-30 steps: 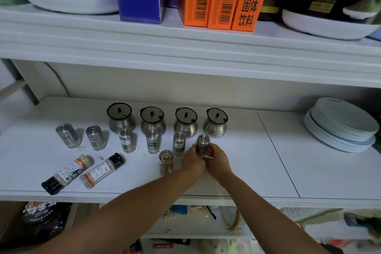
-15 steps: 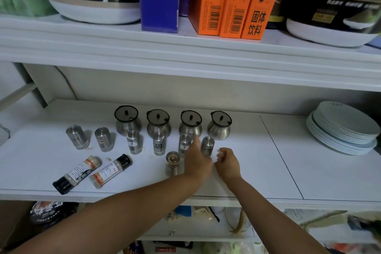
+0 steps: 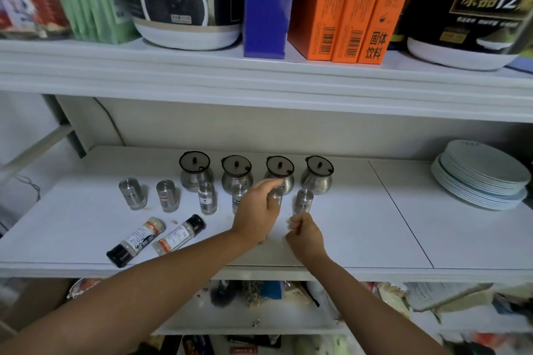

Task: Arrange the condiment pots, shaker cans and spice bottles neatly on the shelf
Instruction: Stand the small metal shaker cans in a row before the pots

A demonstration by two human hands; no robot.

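Note:
Four steel condiment pots with dark lids [image 3: 196, 171] [image 3: 237, 175] [image 3: 317, 175] stand in a back row. Steel shaker cans [image 3: 132, 194] [image 3: 168, 196] [image 3: 207, 198] stand in front of them. My left hand [image 3: 256, 212] reaches over the third can in that row [image 3: 276, 196], and whether it grips it is hidden. The can that stood further forward is out of sight under this hand. My right hand [image 3: 304, 235] is curled, holds nothing I can see, and sits just in front of the right-most can [image 3: 302, 201]. Two spice bottles [image 3: 137, 238] [image 3: 180, 235] lie on their sides at the front left.
A stack of pale plates [image 3: 481, 179] fills the shelf's right end. The upper shelf [image 3: 259, 78] hangs low overhead with boxes and packets on it. A seam [image 3: 401, 213] crosses the shelf board right of the cans. Clutter lies on the shelf below.
Both hands have let go of the right-most can, which now stands in the row. My left hand moved left and back over the third can, covering the forward can. The right hand drew back.

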